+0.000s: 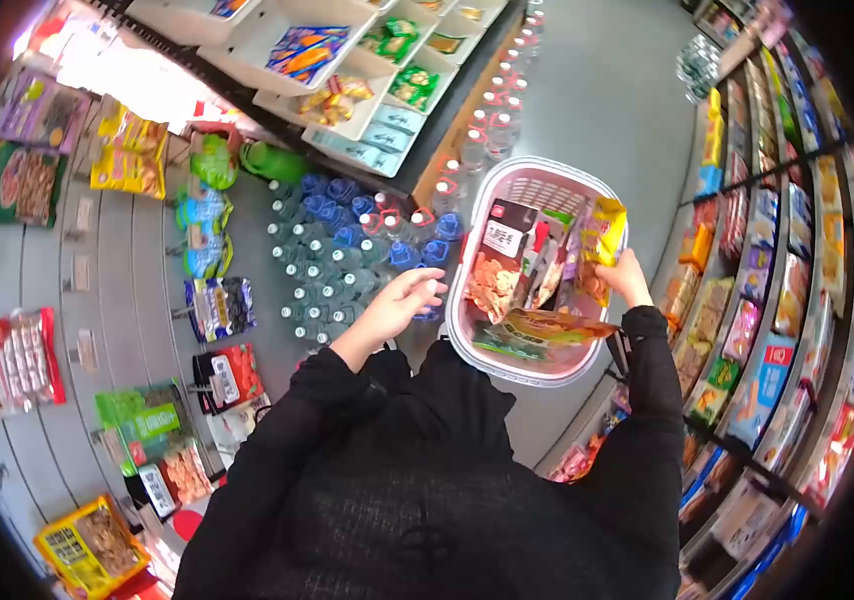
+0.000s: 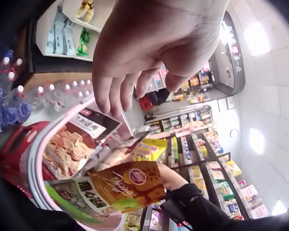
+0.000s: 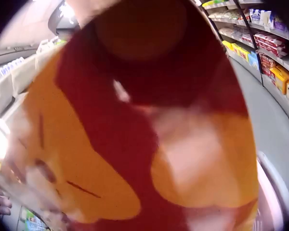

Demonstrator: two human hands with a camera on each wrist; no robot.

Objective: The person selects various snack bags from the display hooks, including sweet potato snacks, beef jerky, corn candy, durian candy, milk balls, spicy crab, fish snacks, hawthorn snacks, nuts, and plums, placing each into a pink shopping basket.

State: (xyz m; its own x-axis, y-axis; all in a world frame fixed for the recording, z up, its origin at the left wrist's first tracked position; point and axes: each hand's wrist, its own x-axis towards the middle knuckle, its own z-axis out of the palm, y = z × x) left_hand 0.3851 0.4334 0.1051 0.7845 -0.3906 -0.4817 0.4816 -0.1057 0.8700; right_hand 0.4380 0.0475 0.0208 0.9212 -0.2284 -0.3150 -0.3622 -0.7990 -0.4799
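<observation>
I find the brown-orange packet (image 1: 557, 326) lying left-to-right in the basket's (image 1: 553, 181) near part, just nearside of the closer right hand (image 1: 626, 279), its grip indeterminable; the left hand (image 1: 399, 306) is spread, empty.

Your left arm (image 1: 262, 460) angles forward and inward; left hand (image 1: 396, 308) is up, fingers loosely extended and slightly bent. Your right arm (image 1: 653, 400) reaches forward, right hand (image 1: 624, 279) pinching, thumb pressed down. Both wrists sleeved in black.
</observation>
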